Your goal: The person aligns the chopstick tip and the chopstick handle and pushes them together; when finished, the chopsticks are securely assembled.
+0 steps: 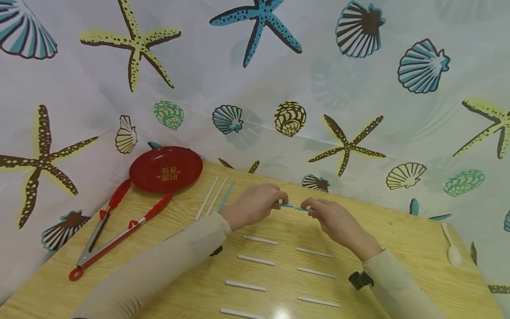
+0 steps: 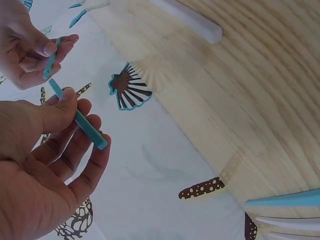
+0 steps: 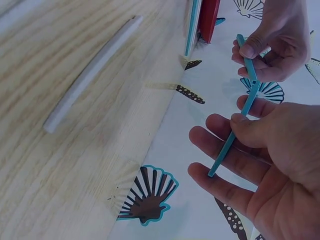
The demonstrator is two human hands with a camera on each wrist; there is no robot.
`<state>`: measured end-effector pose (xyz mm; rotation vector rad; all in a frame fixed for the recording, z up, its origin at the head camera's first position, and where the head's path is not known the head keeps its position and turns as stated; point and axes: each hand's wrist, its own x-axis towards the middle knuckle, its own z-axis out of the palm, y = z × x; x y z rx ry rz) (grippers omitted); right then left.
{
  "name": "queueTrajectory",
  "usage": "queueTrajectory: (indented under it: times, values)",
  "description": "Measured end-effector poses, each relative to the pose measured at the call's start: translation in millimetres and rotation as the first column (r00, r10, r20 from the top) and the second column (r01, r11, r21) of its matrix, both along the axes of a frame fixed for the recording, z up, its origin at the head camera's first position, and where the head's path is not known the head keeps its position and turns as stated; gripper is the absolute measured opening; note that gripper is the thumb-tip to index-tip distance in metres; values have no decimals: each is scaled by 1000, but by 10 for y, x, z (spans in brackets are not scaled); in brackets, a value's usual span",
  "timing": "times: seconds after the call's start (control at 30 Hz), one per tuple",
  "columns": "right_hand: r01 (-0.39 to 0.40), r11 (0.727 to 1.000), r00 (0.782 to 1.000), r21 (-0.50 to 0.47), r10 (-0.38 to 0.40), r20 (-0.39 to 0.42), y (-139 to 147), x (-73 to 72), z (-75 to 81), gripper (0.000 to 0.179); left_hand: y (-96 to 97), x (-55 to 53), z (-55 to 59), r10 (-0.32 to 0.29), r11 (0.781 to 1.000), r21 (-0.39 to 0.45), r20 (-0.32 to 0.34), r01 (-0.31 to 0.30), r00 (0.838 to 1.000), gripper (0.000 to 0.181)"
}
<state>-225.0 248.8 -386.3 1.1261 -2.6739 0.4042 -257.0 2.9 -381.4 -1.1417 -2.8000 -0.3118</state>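
Note:
My left hand (image 1: 256,204) pinches a short blue stick (image 2: 90,129) between thumb and fingers. In my right hand (image 1: 336,221), another short blue stick (image 3: 225,150) is held the same way, thumb pressing it against the fingers. Both hands are above the far part of the wooden table (image 1: 358,248). The two sticks point end to end, with a narrow gap between their tips in the head view. Nearer to me lie several short white sticks (image 1: 256,260) in two columns, roughly parallel.
Left of my left arm, two long white sticks (image 1: 207,197) and a long blue stick (image 1: 226,195) lie side by side. Beyond them are a red plate (image 1: 151,170) and spread red-tipped tongs (image 1: 115,246). A pale spoon (image 1: 453,252) lies far right. A shell-patterned curtain (image 1: 263,84) borders the table.

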Motion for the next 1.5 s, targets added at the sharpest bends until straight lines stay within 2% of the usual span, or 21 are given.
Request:
queueTrajectory:
  times: [0.43,0.57,0.67,0.8,0.9,1.03,1.1,1.17,1.33,1.4,1.5]
  values:
    - [-1,1000,1000,-5,1,29,-2,-5,-15,33,-6,41,-32,-30,998,56,11,29,999,15]
    - [-25,999,999,-41,27,47,5,-5,-25,30,-31,45,-50,-43,990,139,61,34,997,16]
    - [-46,996,996,-82,53,79,14,-17,-34,30,-45,32,-66,-68,973,227,104,43,992,17]
    - [-49,994,994,-98,58,90,24,-24,-39,32,-55,20,-75,-96,958,280,111,61,989,18]
    - [-34,997,998,-66,37,42,16,-13,-32,29,-58,30,-66,-96,968,240,63,79,993,18]
    - [12,1000,998,4,-11,-61,-9,8,-28,18,-54,51,-79,-107,985,129,-71,116,992,18]
    - [34,999,994,33,-31,-102,-16,19,-33,15,-50,58,-100,-124,987,87,-133,137,983,18]
    - [50,997,990,55,-42,-131,-19,27,-40,12,-50,60,-129,-149,983,82,-181,165,972,16]
    - [19,998,981,63,-6,-192,-42,34,-34,10,-20,52,-195,-207,965,93,-300,245,931,11]
    - [-5,999,977,54,17,-213,-56,34,-24,10,0,54,-203,-217,958,108,-327,264,920,10]
    - [-30,999,973,43,39,-229,-74,30,-6,12,14,61,-206,-216,950,142,-340,277,915,13]
